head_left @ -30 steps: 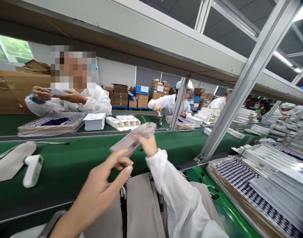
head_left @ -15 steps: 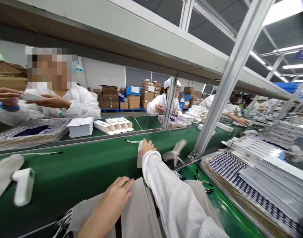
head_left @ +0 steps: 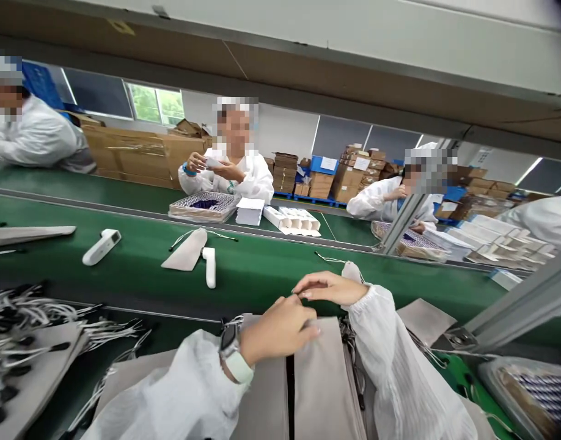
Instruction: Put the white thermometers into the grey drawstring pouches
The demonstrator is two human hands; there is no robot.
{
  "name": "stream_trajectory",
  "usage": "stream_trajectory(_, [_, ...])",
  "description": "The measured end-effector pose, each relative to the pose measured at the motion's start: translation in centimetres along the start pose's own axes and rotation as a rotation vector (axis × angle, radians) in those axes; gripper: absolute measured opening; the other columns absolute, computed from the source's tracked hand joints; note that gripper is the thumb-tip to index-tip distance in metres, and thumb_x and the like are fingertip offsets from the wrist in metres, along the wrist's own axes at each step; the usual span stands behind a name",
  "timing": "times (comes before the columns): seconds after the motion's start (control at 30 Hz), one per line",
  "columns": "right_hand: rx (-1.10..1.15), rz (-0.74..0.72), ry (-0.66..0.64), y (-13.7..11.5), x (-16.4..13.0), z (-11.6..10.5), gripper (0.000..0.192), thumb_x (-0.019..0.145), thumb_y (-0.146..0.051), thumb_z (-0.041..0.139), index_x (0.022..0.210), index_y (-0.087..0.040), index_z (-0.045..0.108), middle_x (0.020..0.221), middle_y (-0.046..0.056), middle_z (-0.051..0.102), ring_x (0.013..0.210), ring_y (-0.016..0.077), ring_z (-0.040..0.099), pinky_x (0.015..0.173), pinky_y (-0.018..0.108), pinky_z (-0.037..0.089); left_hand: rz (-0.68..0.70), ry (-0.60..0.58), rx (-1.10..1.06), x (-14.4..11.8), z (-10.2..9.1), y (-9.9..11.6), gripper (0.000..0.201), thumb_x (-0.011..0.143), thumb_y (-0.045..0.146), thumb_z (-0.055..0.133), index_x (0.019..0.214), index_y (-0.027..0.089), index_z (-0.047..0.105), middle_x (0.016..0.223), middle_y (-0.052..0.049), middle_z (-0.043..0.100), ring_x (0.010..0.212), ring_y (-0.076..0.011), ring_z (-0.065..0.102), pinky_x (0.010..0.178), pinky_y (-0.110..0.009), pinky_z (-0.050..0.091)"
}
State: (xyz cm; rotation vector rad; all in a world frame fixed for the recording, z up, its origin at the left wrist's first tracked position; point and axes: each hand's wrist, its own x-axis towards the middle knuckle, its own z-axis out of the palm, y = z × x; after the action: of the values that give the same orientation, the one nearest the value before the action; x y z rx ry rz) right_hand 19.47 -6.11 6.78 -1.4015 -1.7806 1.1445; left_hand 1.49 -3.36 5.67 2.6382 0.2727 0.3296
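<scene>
My left hand [head_left: 280, 327], with a smartwatch [head_left: 230, 339] at its wrist, is over a stack of grey drawstring pouches [head_left: 324, 379]. Its thumb stands apart from the fingers; nothing shows in it. My right hand [head_left: 330, 287] reaches across from the right, fingers loosely bent and fingertips close to the left fingers. Whether the two hands touch, I cannot make out. Just behind the right hand lies a pouch [head_left: 351, 271] on the green belt [head_left: 257, 263], partly covered. Another grey pouch [head_left: 427, 321] rests to the right of the right sleeve.
On the belt lie white thermometer-shaped devices [head_left: 210, 267] and a pouch [head_left: 186, 250]. More pouches with tangled cords [head_left: 42, 348] are piled at left. A metal post [head_left: 509, 305] and plastic-wrapped tray [head_left: 532, 391] stand at right. Co-workers [head_left: 237, 165] sit across, beneath a shelf [head_left: 280, 55].
The view has swung left. My right hand has let go of the pouch on the belt and come back beside my left. The blurred pouch at right now lies still.
</scene>
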Motion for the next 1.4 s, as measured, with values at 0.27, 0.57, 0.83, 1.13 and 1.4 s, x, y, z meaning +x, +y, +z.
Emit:
stream_trajectory(0.27, [0.164,-0.046,0.08,-3.1,-0.5,1.9,0.029,0.068,-0.039,0.059,0.06,-0.014,0.048,0.05,-0.006,0.041,0.045,0.0046,0.037,0.042,0.017,0.031,-0.173,0.203,-0.48,-1.0,-5.7,-1.9,0.038,0.076,0.044,0.043,0.055,0.015,0.03,0.056,0.005,0.022,0.05,-0.0062,0.022,0.043,-0.019,0.016])
stream_trajectory(0.57, [0.037,0.049,0.27,-2.6,4.5,0.4,0.036,0.079,-0.046,0.041,0.087,-0.014,0.055,0.09,0.009,0.06,0.079,0.0145,0.058,0.068,0.026,0.044,-0.063,-0.104,-0.534,-1.6,-5.5,-3.1,0.033,0.081,0.037,0.037,0.056,0.015,0.036,0.05,0.005,0.036,0.045,-0.006,0.034,0.043,-0.018,0.026])
stream_trajectory(0.83, [-0.383,0.218,0.427,0.4,20.1,7.6,0.03,0.057,-0.032,0.067,0.081,-0.016,0.055,0.076,0.007,0.059,0.08,0.0238,0.056,0.067,0.032,0.04,-0.018,-0.179,-0.341,-0.8,-3.7,-3.6,0.02,0.074,0.018,0.047,0.055,0.015,0.044,0.05,0.005,0.041,0.048,-0.0065,0.037,0.045,-0.018,0.026])
stream_trajectory(1.13, [-0.187,0.231,0.671,0.9,17.3,5.9,0.047,0.063,-0.011,0.055,0.107,-0.017,0.042,0.086,0.006,0.057,0.084,0.0212,0.055,0.072,0.034,0.041,-0.006,-0.159,-0.274,-1.1,-4.4,-3.4,0.014,0.08,0.024,0.044,0.069,0.016,0.047,0.063,0.004,0.045,0.059,-0.0082,0.042,0.052,-0.018,0.029])
stream_trajectory(1.4, [0.844,-0.25,0.881,-3.2,3.7,1.1,0.069,0.06,-0.018,0.063,0.117,-0.032,0.027,0.075,-0.004,0.056,0.065,0.014,0.056,0.066,0.035,0.048,0.055,-0.115,-0.394,-0.8,-4.5,-3.7,0.023,0.087,0.031,0.029,0.075,0.017,0.043,0.072,0.003,0.037,0.067,-0.0093,0.036,0.063,-0.019,0.03])
